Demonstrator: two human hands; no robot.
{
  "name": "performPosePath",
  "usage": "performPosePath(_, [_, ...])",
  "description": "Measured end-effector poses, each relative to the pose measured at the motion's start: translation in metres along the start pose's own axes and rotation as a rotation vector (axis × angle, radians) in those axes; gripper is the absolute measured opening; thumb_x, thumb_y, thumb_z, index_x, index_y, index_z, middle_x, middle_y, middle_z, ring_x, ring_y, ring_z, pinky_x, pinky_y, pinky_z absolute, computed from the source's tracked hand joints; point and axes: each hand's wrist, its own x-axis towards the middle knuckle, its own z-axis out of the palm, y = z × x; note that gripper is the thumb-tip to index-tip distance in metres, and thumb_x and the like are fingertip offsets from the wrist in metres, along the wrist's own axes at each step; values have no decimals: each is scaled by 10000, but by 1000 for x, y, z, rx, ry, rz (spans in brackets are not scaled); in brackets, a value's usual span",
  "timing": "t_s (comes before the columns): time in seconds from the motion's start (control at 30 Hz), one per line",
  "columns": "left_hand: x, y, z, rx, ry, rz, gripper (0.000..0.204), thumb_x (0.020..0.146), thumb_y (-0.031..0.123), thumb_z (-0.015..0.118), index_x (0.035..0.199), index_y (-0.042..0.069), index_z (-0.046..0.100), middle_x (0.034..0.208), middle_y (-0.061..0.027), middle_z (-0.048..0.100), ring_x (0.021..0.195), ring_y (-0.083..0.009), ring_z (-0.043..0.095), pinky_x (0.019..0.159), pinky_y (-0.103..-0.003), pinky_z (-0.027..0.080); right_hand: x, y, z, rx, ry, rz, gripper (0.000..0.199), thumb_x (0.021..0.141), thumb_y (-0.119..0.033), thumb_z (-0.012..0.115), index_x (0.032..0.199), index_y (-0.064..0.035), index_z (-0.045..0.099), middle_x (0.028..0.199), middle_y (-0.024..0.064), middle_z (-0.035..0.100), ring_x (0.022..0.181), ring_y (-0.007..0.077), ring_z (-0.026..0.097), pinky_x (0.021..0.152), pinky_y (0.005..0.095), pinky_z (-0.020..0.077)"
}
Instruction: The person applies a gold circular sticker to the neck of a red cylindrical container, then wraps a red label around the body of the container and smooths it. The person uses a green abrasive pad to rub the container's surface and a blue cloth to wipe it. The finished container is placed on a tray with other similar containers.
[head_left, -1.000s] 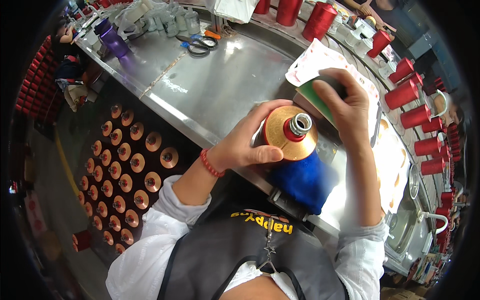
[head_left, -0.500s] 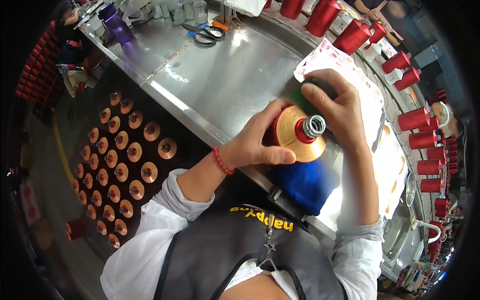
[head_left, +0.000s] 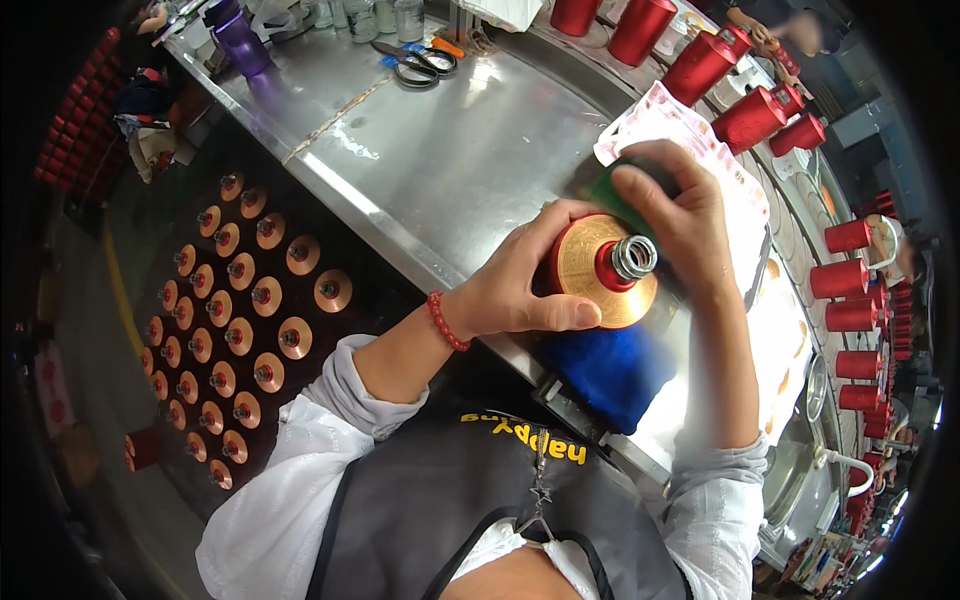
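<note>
My left hand (head_left: 512, 280) is wrapped round a red bottle with a gold shoulder (head_left: 590, 265), thumb laid across the gold. The bottle's open threaded neck points up and to the right, towards my right hand. Between the thumb and fingers of my right hand (head_left: 690, 205) is a blurred green and dark pad (head_left: 612, 198), close against the far side of the bottle; whether it touches, I cannot tell. Below the bottle a blue cloth (head_left: 612, 375) lies over the table's near edge. The bottle's lower body is hidden by my left hand and the shoulder.
Rows of gold-shouldered bottles (head_left: 240, 335) stand to the left. Scissors (head_left: 418, 68), glass jars (head_left: 385, 20) and a purple bottle (head_left: 240, 42) sit at the metal table's (head_left: 430, 150) far side. Printed sheets (head_left: 690, 130) lie rightward; red bottles (head_left: 752, 118) ride a curved conveyor beyond, people nearby.
Red bottles on the conveyor have shifted along it. My hands, the held bottle and the pad stay nearly in place, with only slight movement. The view has tilted a little.
</note>
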Motion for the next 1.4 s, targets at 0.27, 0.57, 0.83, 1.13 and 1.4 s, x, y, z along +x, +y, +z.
performPosePath(0.27, [9, 5, -7, -130, -66, -49, 916, 761, 411, 825, 1430, -19, 370, 1310, -131, 554, 1212, -203, 548, 1050, -349, 432, 5, 0, -7, 90, 41, -26, 241, 860, -149, 767, 1017, 13, 681, 870, 55, 689, 829, 107, 637, 764, 270, 529])
performPosePath(0.57, [-12, -4, 5, 204, 173, 93, 995, 815, 491, 789, 1472, -48, 272, 1370, -170, 501, 1274, -232, 517, 1086, -376, 406, 3, 1, -2, -48, -14, -25, 238, 858, -167, 773, 1010, -6, 686, 892, 48, 694, 841, 111, 638, 779, 279, 532])
performPosePath(0.83, [0, -6, -2, -36, 18, -5, 899, 819, 408, 784, 1436, -44, 311, 1337, -178, 530, 1242, -226, 544, 1063, -379, 433, 31, 1, -3, -265, -133, -131, 235, 857, -133, 761, 1037, -6, 677, 911, 45, 694, 863, 104, 629, 795, 256, 511])
performPosePath(1.13, [-2, 2, -2, -128, -57, -73, 885, 825, 380, 769, 1448, -41, 303, 1343, -157, 530, 1249, -222, 539, 1070, -370, 425, 39, -16, 12, -68, -363, -177, 236, 867, -152, 745, 1025, 9, 674, 847, 80, 683, 791, 112, 634, 739, 278, 531])
performPosePath(1.4, [4, 3, -2, -92, -6, -29, 896, 809, 405, 771, 1428, -59, 318, 1347, -184, 526, 1244, -235, 550, 1058, -370, 444, 30, -6, 10, -192, -104, -150, 264, 869, -179, 754, 1035, 11, 677, 863, 56, 695, 809, 117, 648, 737, 276, 533])
